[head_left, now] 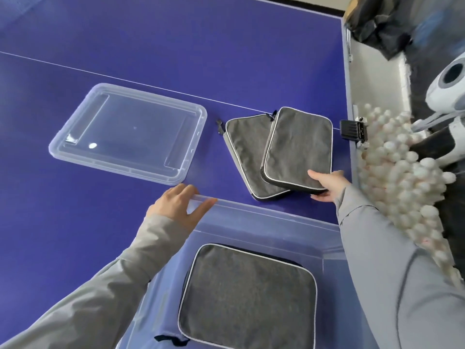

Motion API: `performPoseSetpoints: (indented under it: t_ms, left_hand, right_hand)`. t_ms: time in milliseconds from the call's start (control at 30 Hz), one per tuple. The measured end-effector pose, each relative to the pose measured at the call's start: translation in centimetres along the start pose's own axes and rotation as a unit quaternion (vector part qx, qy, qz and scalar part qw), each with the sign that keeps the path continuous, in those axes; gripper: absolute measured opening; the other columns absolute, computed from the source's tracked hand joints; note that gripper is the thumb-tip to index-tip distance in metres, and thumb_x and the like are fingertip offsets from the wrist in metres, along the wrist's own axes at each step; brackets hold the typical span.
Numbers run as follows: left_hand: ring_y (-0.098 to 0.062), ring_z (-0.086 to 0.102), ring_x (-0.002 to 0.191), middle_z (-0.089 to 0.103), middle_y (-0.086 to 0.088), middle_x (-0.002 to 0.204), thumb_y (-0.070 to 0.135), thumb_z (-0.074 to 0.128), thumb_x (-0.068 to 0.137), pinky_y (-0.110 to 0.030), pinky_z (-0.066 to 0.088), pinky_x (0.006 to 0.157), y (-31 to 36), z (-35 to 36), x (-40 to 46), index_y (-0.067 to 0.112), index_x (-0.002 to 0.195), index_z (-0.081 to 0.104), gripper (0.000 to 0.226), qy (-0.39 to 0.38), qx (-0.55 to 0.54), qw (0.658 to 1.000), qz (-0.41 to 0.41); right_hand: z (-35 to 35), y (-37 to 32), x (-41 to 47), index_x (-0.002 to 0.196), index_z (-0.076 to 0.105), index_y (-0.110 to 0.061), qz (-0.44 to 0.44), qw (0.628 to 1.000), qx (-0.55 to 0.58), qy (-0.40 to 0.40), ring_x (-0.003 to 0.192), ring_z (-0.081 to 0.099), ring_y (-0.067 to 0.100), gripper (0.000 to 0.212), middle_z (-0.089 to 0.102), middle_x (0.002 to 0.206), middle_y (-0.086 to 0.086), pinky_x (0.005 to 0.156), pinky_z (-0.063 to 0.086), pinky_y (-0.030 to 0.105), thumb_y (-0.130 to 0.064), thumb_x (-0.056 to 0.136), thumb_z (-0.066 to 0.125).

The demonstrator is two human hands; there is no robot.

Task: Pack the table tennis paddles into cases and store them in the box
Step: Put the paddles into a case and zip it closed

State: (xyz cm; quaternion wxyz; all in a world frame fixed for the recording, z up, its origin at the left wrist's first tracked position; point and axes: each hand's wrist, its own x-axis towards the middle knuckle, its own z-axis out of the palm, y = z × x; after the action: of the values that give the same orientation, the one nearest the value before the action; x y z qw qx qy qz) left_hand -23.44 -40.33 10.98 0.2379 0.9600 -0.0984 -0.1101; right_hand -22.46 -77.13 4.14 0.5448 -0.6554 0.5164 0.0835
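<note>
Paddle case (298, 147): soft, light; right hand (327, 185) pinches its near edge, thumb on top. Left hand (180, 205) lies open on box rim (251, 212).

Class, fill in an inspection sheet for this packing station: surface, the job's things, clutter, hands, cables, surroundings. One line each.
Surface: blue table tennis table with a white line across it.
Job's things: clear box at the near edge, one grey case lying flat inside; two more grey cases on the table, the upper case overlapping the lower case; clear lid lying apart to the left.
Clutter: nothing seen on the table.
Hands: left hand rests on the box's far rim; right hand grips the upper case's near edge.
Cables: nothing seen.
Surroundings: heap of white balls and a net clamp at the right edge.
</note>
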Motion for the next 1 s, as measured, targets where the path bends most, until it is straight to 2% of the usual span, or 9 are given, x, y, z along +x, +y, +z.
performPoseSetpoints:
  t_ms: [67, 133, 300, 400, 500, 567, 700, 867, 1000]
  left_hand:
    - [-0.015, 0.046, 0.081, 0.052, 0.012, 0.092, 0.064, 0.046, 0.083, -0.029, 0.04, 0.068, 0.0, 0.0, 0.0, 0.024, 0.092, 0.054, 0.042, 0.0, 0.007, 1.0, 0.0]
    - [-0.015, 0.046, 0.083, 0.051, 0.013, 0.093, 0.063, 0.046, 0.083, -0.028, 0.037, 0.068, 0.1, 0.0, 0.1, 0.023, 0.095, 0.055, 0.043, 0.0, 0.013, 1.0, -0.002]
    - [-0.02, 0.054, 0.1, 0.057, 0.008, 0.105, 0.063, 0.045, 0.085, -0.03, 0.038, 0.071, 0.3, -0.1, 0.1, 0.022, 0.104, 0.056, 0.047, -0.005, 0.023, 1.0, 0.001]
    - [-0.02, 0.052, 0.107, 0.057, 0.006, 0.11, 0.06, 0.043, 0.087, -0.033, 0.044, 0.079, 0.1, 0.0, 0.2, 0.02, 0.108, 0.056, 0.047, -0.014, 0.012, 1.0, 0.009]
    - [-0.024, 0.052, 0.112, 0.058, -0.001, 0.112, 0.052, 0.04, 0.092, -0.039, 0.04, 0.094, -0.8, -0.3, 0.2, 0.015, 0.114, 0.058, 0.047, 0.026, -0.118, 0.992, 0.035]
    - [-0.023, 0.053, 0.108, 0.057, -0.001, 0.108, 0.051, 0.034, 0.084, -0.037, 0.038, 0.095, -2.2, -2.0, 0.0, 0.015, 0.114, 0.058, 0.053, 0.051, -0.293, 0.954, -0.021]
    - [-0.016, 0.061, 0.077, 0.062, 0.0, 0.095, 0.053, 0.038, 0.092, -0.032, 0.044, 0.07, -7.4, -9.0, 0.1, 0.025, 0.1, 0.053, 0.033, -0.003, -0.604, 0.785, -0.137]
    - [-0.004, 0.055, 0.051, 0.058, 0.009, 0.075, 0.058, 0.04, 0.091, -0.021, 0.044, 0.048, -19.3, -18.5, -1.6, 0.029, 0.109, 0.053, 0.037, 0.003, -0.607, 0.785, -0.125]
    - [-0.015, 0.063, 0.071, 0.066, 0.006, 0.085, 0.053, 0.063, 0.08, -0.026, 0.048, 0.058, -30.3, -23.5, -5.8, 0.022, 0.121, 0.052, 0.053, 0.093, -0.586, 0.796, -0.12]
  right_hand:
    - [-0.5, -0.6, -0.5, 0.13, 0.026, -0.01, -0.04, 0.997, 0.059, 0.006, 0.106, 0.053, 0.03, 0.073, 0.039, 0.133, 0.011, 0.054, 0.056, 0.039, -0.023, 0.078, 0.076]
    - [-1.1, -1.5, -1.7, 0.126, 0.033, -0.008, -0.064, 0.991, 0.115, -0.018, 0.091, 0.06, 0.028, 0.064, 0.048, 0.121, 0.014, 0.053, 0.056, 0.037, -0.02, 0.079, 0.075]
    - [-1.7, -4.1, -7.9, 0.09, 0.056, -0.012, -0.117, 0.965, 0.225, -0.071, 0.066, 0.064, 0.019, 0.006, 0.061, 0.085, 0.006, 0.053, 0.054, 0.029, -0.013, 0.089, 0.062]
    - [-0.4, -4.9, -12.4, 0.091, 0.057, -0.015, -0.176, 0.953, 0.238, -0.069, 0.075, 0.063, 0.022, 0.005, 0.061, 0.087, 0.002, 0.059, 0.052, 0.032, -0.014, 0.089, 0.062]
    - [2.1, -4.9, -17.7, 0.122, 0.049, -0.006, -0.232, 0.937, 0.252, -0.063, 0.091, 0.06, 0.022, 0.042, 0.054, 0.103, 0.001, 0.066, 0.054, 0.036, -0.018, 0.086, 0.067]
    - [4.3, -4.2, -21.9, 0.128, 0.046, -0.009, -0.278, 0.927, 0.245, -0.066, 0.1, 0.061, 0.018, 0.05, 0.058, 0.107, -0.003, 0.072, 0.054, 0.038, -0.02, 0.084, 0.068]
    - [10.7, -1.8, -29.7, 0.123, 0.048, -0.021, -0.328, 0.918, 0.208, -0.082, 0.104, 0.063, 0.013, 0.048, 0.067, 0.11, -0.007, 0.092, 0.049, 0.04, -0.019, 0.08, 0.07]
    - [23.7, 1.3, -39.0, 0.117, 0.046, -0.025, -0.368, 0.905, 0.147, -0.152, 0.089, 0.065, 0.007, 0.04, 0.07, 0.096, -0.005, 0.082, 0.049, 0.019, -0.007, 0.085, 0.063]
    - [34.3, 4.7, -45.1, 0.119, 0.042, -0.029, -0.36, 0.904, 0.083, -0.216, 0.086, 0.067, 0.006, 0.048, 0.07, 0.096, -0.002, 0.073, 0.049, 0.013, -0.005, 0.085, 0.065]
